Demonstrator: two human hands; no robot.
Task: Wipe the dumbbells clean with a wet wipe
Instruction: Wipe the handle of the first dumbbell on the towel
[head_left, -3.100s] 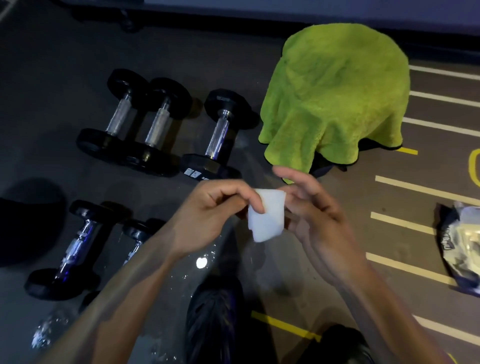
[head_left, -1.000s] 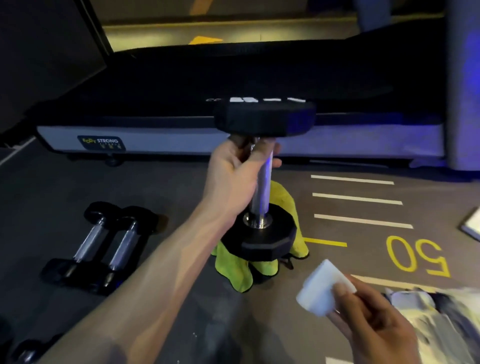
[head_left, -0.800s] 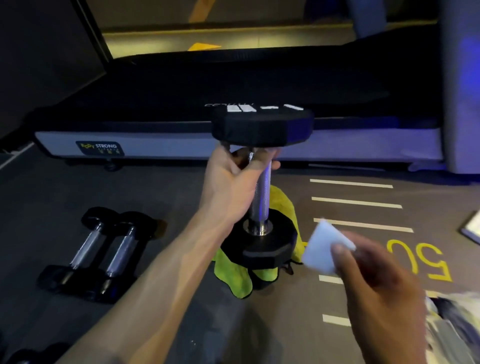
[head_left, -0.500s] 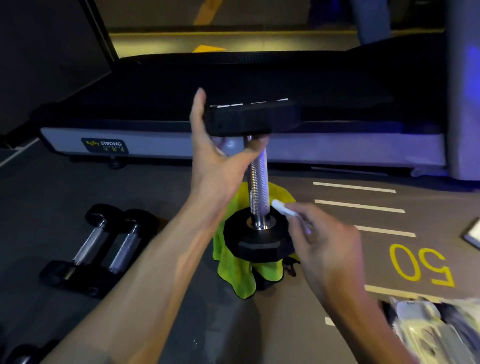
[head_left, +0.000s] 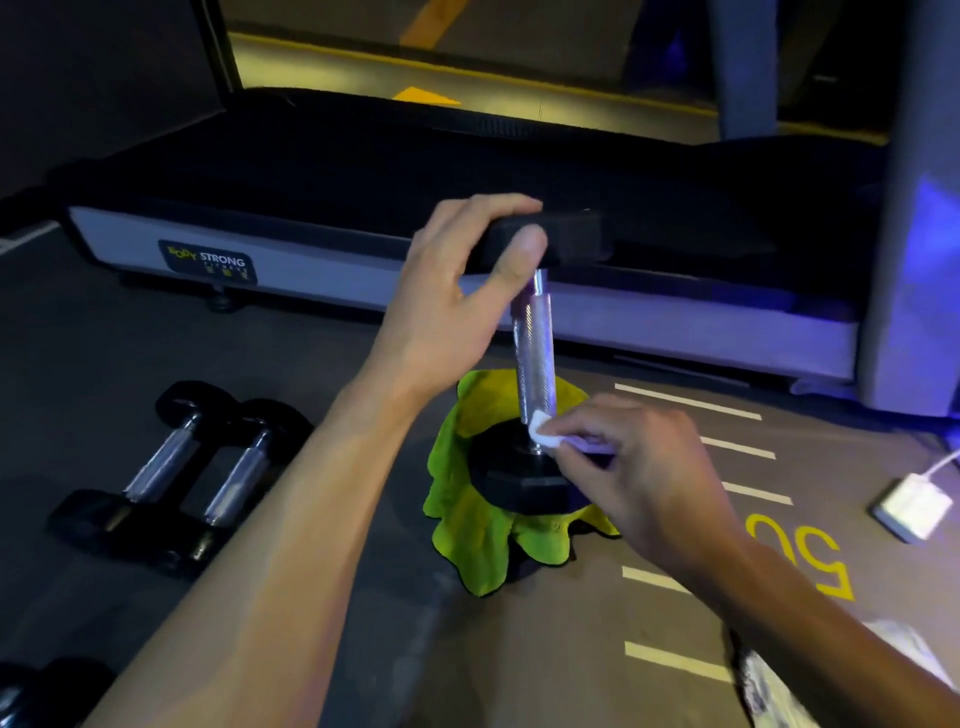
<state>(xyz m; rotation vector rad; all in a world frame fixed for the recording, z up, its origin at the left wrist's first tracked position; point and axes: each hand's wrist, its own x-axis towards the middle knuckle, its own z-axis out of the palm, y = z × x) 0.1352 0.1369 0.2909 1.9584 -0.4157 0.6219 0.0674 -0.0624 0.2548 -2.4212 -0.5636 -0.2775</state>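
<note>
- Dumbbell (head_left: 532, 353) standing upright at centre frame, lower black head seated on green cloth (head_left: 467, 530) draped over a low dark object on the floor.
- Left hand (head_left: 447, 306) clamped on the upper black head, thumb on the near edge, fingers curled over the top.
- Right hand (head_left: 639, 467) pinching a folded white wet wipe (head_left: 543, 434) between thumb and fingertips, wipe pressed to the base of the knurled chrome handle, just above the lower head.
- Two more dumbbells (head_left: 171, 467) lying side by side, touching, at left of frame; part of another at lower left corner.
- Treadmill deck (head_left: 363, 171) with "BODY STRONG" label across upper frame.
- White charger block (head_left: 911, 506) with cable at right edge, beside yellow "50" (head_left: 800, 556) painted on the floor.
- Crumpled wipe packet (head_left: 831, 691) at lower right, blurred.
</note>
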